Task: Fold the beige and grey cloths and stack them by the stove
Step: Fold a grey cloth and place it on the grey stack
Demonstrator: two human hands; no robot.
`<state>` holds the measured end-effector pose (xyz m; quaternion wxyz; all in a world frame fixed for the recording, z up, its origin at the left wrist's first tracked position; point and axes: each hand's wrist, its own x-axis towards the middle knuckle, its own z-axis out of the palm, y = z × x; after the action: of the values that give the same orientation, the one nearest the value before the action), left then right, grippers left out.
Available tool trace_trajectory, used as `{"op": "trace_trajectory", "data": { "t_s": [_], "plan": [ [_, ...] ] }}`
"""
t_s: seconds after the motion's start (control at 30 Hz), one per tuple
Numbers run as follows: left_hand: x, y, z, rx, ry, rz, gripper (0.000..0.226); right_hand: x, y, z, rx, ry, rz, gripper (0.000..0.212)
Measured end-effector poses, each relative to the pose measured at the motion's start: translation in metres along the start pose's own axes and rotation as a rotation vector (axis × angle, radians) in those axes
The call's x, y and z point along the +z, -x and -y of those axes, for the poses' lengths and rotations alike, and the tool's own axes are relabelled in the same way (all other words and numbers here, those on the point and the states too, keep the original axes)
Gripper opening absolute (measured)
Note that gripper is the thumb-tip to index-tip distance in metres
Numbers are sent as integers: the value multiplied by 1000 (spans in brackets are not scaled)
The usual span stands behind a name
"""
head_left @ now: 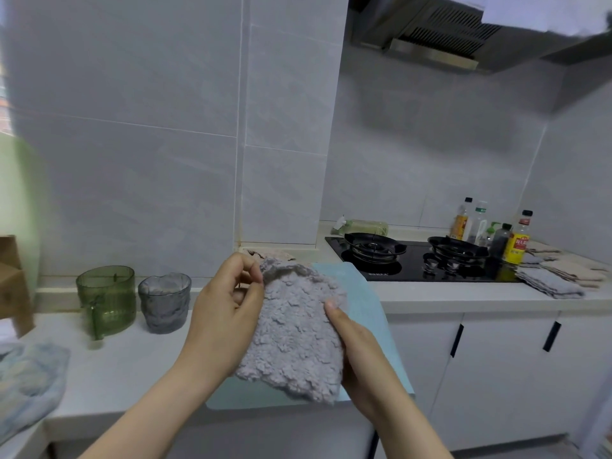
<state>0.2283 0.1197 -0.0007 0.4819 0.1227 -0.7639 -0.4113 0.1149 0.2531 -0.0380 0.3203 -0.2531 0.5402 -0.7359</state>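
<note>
The grey cloth (291,329), at 6 o'clock, looks soft, light and floppy. The left hand (225,313) pinches its top corner. The right hand (361,349) grips its side, likely curled behind. Hold it by corners.

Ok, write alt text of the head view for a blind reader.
The left hand pinches the top edge of a fluffy grey cloth and the right hand grips its side, over a blue mat on the counter. Folded cloths lie right of the stove.
</note>
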Motion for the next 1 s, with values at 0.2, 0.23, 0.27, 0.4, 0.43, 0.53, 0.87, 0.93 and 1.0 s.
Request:
{"op": "trace_trajectory", "data": {
  "t_s": [0.2, 0.23, 0.27, 0.4, 0.43, 0.53, 0.87, 0.93, 1.0],
  "plan": [
    [6, 5, 18, -54, -17, -3, 18, 2, -6, 0, -243, 188, -256, 28],
    [8, 5, 20, -46, -44, 19, 18, 2, -8, 0, -260, 205, -276, 24],
    [11, 5, 24, -31, -77, 46, 19, 1, -11, 0, -274, 221, -292, 22],
    [21, -1, 36, 43, -159, 132, 33, -11, -28, -1, -316, 291, -319, 18],
    [25, -5, 42, 40, -160, 142, 36, -15, -35, -1, -319, 312, -322, 19],
    [40, -19, 58, 16, -152, 142, 37, -27, -59, 0, -329, 380, -328, 21],
    [90, -109, 48, -84, -137, 184, 34, -58, -119, 64, -198, 441, -458, 27],
    [97, -130, 27, -93, -132, 213, 34, -63, -119, 94, -159, 422, -479, 31],
    [104, -148, 3, -103, -129, 249, 35, -67, -114, 123, -124, 409, -498, 29]
  ]
}}
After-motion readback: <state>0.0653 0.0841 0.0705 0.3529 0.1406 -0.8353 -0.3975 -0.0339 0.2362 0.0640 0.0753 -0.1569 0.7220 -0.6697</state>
